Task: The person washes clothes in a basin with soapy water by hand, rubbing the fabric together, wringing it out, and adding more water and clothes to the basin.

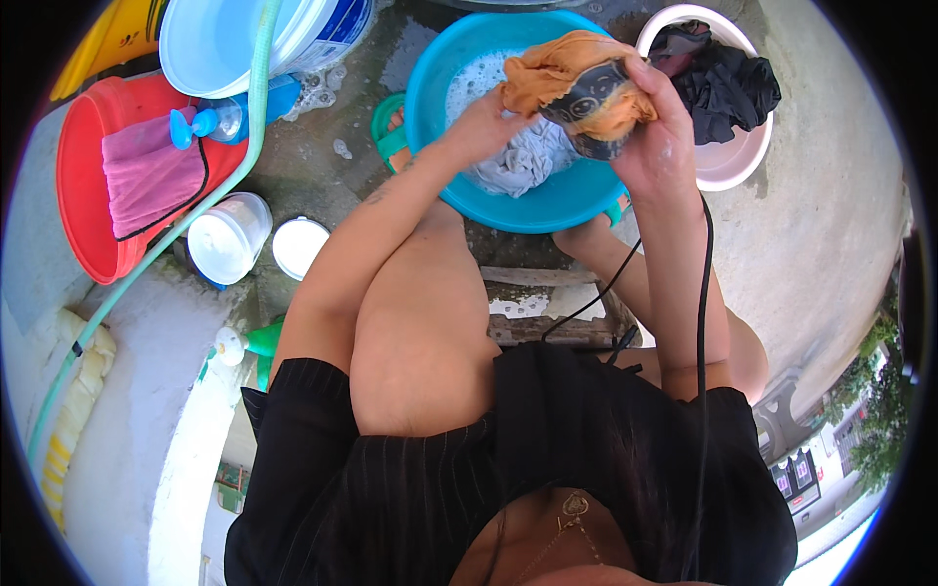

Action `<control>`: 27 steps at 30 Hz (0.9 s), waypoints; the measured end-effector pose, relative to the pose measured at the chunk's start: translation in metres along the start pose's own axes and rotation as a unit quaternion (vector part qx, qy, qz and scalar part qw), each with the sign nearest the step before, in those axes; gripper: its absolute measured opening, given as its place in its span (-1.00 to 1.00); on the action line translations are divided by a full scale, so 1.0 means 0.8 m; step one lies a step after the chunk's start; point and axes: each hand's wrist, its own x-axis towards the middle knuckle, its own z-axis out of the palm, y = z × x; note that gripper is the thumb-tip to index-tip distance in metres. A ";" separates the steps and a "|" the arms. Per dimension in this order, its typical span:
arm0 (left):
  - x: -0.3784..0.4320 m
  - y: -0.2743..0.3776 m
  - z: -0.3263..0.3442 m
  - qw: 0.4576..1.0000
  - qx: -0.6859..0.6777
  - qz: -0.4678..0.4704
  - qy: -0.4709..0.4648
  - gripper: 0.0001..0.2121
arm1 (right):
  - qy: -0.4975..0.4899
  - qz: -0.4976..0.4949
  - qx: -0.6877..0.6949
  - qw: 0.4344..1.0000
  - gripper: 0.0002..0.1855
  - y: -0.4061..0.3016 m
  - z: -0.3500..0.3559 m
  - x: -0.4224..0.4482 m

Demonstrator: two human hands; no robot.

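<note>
Both my hands grip a wet orange garment (564, 62) with a dark printed patch, held up over a blue plastic basin (506, 214). My left hand (487, 124) pinches its lower left end; some of those fingers are hidden by the cloth. At the garment's other end, my right hand (663, 139) holds a bunched part, the thumb lying on top. Below it, a pale grey cloth (524, 165) lies crumpled in the basin, partly in sudsy water (473, 80).
Right of the basin, a pale pink tub (725, 172) holds black clothes (722, 95). To the left are a red bucket (77, 183) with a pink towel (154, 172), a pump bottle (234, 117), a white bucket (212, 47), a green hose (256, 110) and a small plastic tub (227, 234).
</note>
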 end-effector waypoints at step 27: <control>0.014 0.039 -0.008 0.821 -0.448 -0.334 0.113 -0.64 | 0.102 -0.163 -0.744 0.639 -0.71 0.172 -0.101 0.091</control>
